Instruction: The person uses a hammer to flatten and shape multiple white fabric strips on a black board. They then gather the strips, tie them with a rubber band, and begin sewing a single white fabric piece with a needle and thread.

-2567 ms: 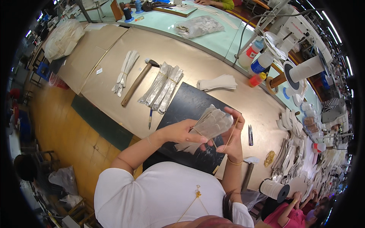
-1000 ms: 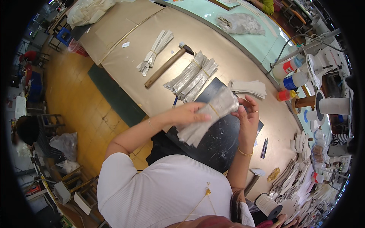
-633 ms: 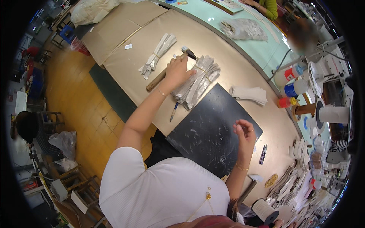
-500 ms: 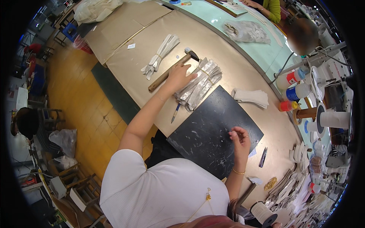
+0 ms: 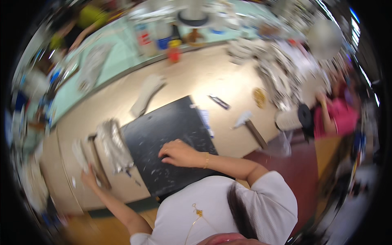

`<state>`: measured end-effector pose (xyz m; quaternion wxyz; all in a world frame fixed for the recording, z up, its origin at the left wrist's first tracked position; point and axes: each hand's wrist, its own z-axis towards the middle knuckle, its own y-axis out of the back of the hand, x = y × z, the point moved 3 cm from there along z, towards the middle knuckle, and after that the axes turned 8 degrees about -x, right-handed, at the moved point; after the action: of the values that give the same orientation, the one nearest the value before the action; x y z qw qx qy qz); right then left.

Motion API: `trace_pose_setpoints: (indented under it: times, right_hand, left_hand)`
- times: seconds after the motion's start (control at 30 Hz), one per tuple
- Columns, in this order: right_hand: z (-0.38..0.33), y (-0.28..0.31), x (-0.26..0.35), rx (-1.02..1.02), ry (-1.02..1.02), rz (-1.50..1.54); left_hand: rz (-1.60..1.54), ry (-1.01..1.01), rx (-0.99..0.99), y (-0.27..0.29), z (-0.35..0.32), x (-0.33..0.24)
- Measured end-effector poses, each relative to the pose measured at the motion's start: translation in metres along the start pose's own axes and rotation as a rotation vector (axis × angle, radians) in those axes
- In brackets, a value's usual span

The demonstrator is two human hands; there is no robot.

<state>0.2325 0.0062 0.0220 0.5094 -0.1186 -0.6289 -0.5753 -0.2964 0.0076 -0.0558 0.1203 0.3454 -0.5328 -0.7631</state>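
My left hand (image 5: 88, 178), smeared by motion, is at the near end of a slim bundle of pale strips (image 5: 79, 153), just left of a wooden-handled hammer (image 5: 99, 163). Whether its fingers grip anything cannot be made out. My right hand (image 5: 181, 154) is over the black board (image 5: 171, 126), its fingers curled in; what they may hold is hidden. Between the hammer and the board lies a thicker bundle of silvery strips (image 5: 115, 145). A pen (image 5: 132, 177) sits beside its near end. Beyond the board is a stack of white strips (image 5: 148, 93).
Right of the board lie small snips (image 5: 219, 102), a second hammer (image 5: 253, 130), yellow rubber bands (image 5: 259, 98) and a spool (image 5: 289, 119). Piled strips (image 5: 277, 77) cover the far right. Bottles (image 5: 174, 51) stand along the back. Another person (image 5: 337, 116) in pink is at the right.
The view has swung round to the right. My left hand has moved off the silvery bundle, past the hammer to the slimmer bundle. My right hand stays over the board.
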Motion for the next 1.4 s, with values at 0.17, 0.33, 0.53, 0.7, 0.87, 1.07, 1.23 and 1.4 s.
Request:
trace_pose_setpoints:
  times: [0.17,0.33,0.53,0.7,0.87,1.07,1.23,1.4]
  right_hand:
    - [-0.013,-0.018,-0.013,-0.087,0.005,-0.023]
    - [-0.022,-0.018,-0.014,-0.125,0.029,0.006]
    - [-0.033,0.006,-0.014,-0.076,0.002,0.045]
    - [-0.042,0.019,-0.022,-0.084,-0.077,0.083]
    - [-0.041,0.013,-0.015,-0.114,-0.007,-0.019]
    - [-0.022,0.046,-0.014,-0.185,-0.024,0.098]
    - [-0.015,0.116,-0.015,-0.416,-0.036,-0.012]
    - [-0.03,0.155,-0.029,-0.545,-0.085,-0.113]
  left_hand:
    - [0.099,0.009,-0.061,-0.023,0.027,0.023]
    - [0.271,0.054,-0.001,0.004,0.0,-0.046]
    - [0.396,0.105,0.054,-0.002,0.015,0.002]
    - [0.358,0.095,-0.079,0.005,-0.004,-0.033]
    - [0.074,-0.164,-0.378,0.042,-0.048,-0.111]
    - [-0.521,-0.59,0.071,0.026,-0.207,-0.292]
    - [-0.288,-1.249,0.359,-0.021,-0.338,-0.351]
    - [-0.386,-1.184,0.468,-0.034,-0.327,-0.339]
